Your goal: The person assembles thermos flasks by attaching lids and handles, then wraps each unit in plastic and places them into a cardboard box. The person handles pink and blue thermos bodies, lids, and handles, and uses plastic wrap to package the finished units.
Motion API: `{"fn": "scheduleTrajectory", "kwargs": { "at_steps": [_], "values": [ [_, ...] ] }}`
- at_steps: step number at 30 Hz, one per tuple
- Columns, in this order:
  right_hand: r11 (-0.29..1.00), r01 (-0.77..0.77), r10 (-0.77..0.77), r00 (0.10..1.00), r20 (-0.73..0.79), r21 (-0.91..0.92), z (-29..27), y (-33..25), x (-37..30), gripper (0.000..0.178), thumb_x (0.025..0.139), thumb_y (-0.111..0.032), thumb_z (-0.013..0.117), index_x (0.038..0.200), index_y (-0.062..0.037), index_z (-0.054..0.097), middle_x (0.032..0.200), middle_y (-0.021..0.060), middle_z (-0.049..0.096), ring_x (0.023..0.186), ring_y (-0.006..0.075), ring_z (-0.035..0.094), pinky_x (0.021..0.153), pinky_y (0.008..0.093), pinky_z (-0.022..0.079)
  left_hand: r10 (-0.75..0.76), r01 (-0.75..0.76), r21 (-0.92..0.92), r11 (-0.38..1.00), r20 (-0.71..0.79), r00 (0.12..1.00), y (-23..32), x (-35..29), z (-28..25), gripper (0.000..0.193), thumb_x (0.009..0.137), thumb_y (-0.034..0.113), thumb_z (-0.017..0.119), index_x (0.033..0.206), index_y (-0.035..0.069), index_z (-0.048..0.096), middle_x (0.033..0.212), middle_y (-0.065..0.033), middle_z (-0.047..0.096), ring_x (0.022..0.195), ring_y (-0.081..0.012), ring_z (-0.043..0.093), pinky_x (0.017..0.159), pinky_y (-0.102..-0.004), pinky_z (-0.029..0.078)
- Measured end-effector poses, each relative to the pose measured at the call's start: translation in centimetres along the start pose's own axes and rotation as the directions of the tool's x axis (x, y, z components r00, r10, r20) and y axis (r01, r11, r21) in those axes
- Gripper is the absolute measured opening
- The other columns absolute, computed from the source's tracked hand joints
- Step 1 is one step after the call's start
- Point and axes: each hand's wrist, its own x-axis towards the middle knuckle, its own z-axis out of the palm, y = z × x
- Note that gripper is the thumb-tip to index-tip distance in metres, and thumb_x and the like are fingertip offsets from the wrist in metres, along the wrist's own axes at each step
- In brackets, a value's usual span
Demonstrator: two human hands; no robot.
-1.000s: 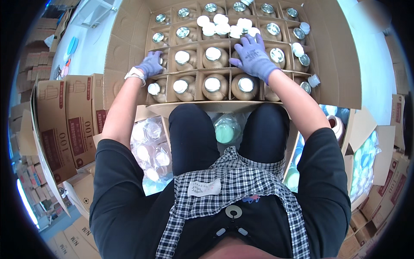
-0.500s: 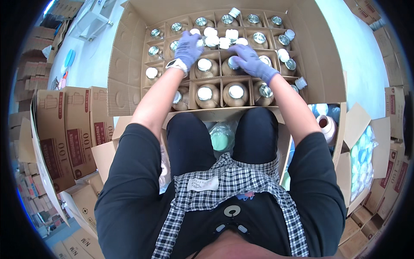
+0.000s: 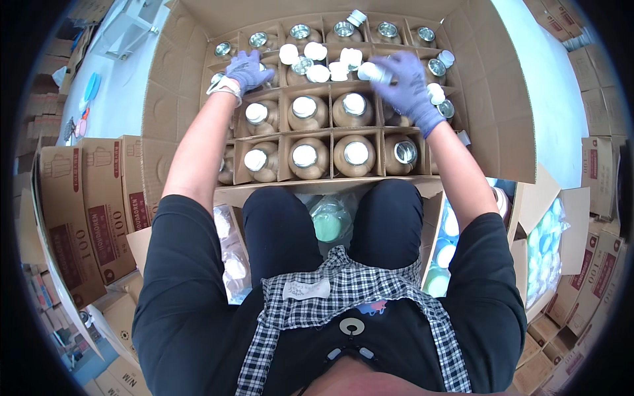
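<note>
Several white-capped bottles (image 3: 354,113) stand in the carton (image 3: 498,109).

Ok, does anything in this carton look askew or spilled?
No spill shows. One white cap sits tilted beside a silver-topped bottle in the far row; it looks askew because caps on nearer bottles sit squarely.

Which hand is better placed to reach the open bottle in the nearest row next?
Right, I'd judge: the right hand is nearer that open bottle and seems to hold a white cap, though blurred. The left hand is farther off, toward the carton's left side.
</note>
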Motion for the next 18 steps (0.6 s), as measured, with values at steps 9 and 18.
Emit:
{"fn": "scheduleTrajectory", "kwargs": {
  "at_steps": [9, 18],
  "values": [
    [0.829, -0.189, 0.441, 0.8, 0.408, -0.526, 3.4, 3.6, 4.6, 0.052, 0.102, -0.056, 0.045, 0.129, -0.0169, 0.066, 0.13, 0.016, 0.061, 0.126, 0.0357, 0.058, 0.102, 0.06, 0.044, 0.037, -0.04, 0.027, 0.999, 0.118, 0.992, 1.0, 0.2, -0.8, 0.077, 0.074, 0.038, 0.08, 0.141, 0.013, 0.05, 0.135, -0.0255, 0.053, 0.127, -0.0445, 0.056, 0.103, -0.053, 0.05],
    [0.83, -0.458, 0.525, 0.834, 0.169, -0.32, 4.1, 3.1, 4.8, 0.05, 0.096, -0.059, 0.054, 0.123, -0.0204, 0.069, 0.128, 0.0099, 0.065, 0.124, 0.034, 0.058, 0.101, 0.0617, 0.038, 0.317, -0.312, 0.055, 0.948, -0.19, 0.929, 6.1, -1.6, -2.5, 0.062, 0.085, 0.043, 0.077, 0.139, 0.023, 0.054, 0.121, -0.016, 0.062, 0.114, -0.0368, 0.064, 0.096, -0.0522, 0.052]
  ]
}}
